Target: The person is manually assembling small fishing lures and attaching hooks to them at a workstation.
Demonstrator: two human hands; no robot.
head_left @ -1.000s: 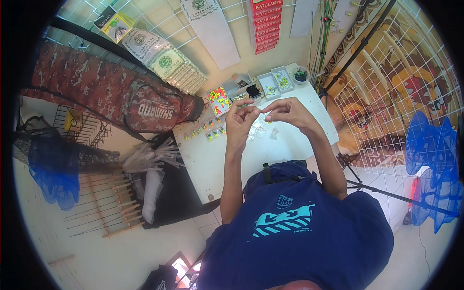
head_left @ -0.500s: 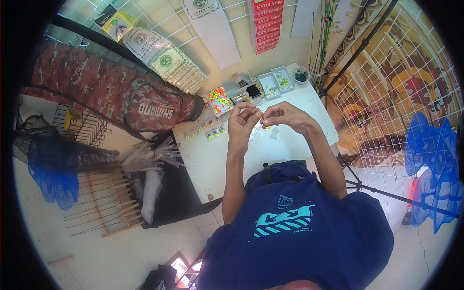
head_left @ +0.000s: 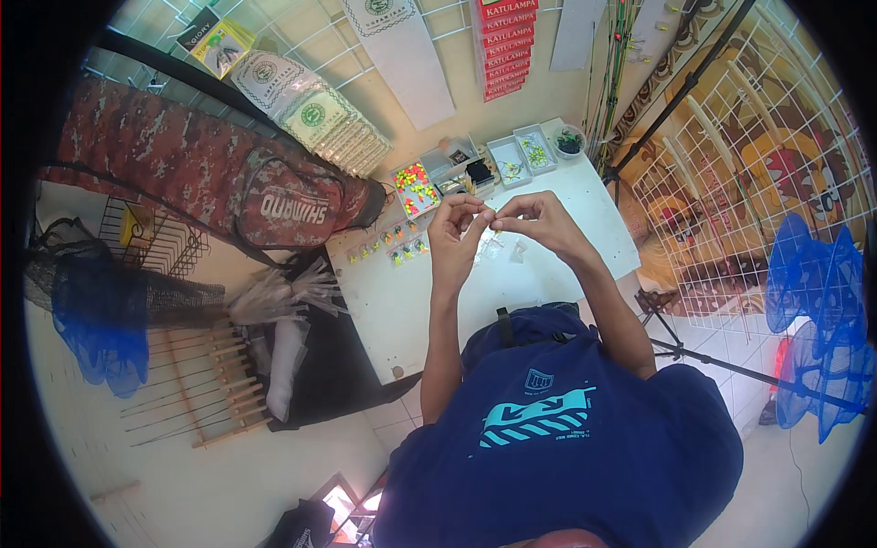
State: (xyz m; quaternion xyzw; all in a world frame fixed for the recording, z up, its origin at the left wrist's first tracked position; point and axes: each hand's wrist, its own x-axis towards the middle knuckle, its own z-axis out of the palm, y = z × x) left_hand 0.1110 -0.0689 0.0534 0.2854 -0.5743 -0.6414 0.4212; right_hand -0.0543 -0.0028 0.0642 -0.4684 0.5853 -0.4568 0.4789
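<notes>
Over a white tabletop point(head_left: 393, 310), the left hand point(head_left: 453, 234) and right hand point(head_left: 544, 223) meet at the fingertips. Just beyond, probably for easy reach, sits a tray point(head_left: 400, 199) of red and yellow beads point(head_left: 417, 186). Both grips pinch, seemingly around a tiny piece point(head_left: 491, 220) too small to identify, likely for precision. The hands are closer together than a second ago.

Looks softly bright around the left hand point(head_left: 454, 236) and right hand point(head_left: 545, 224), pale on the table point(head_left: 512, 281) beneath, glares in a patch point(head_left: 339, 508) far below-left, bends and blackens toward the rim.
</notes>
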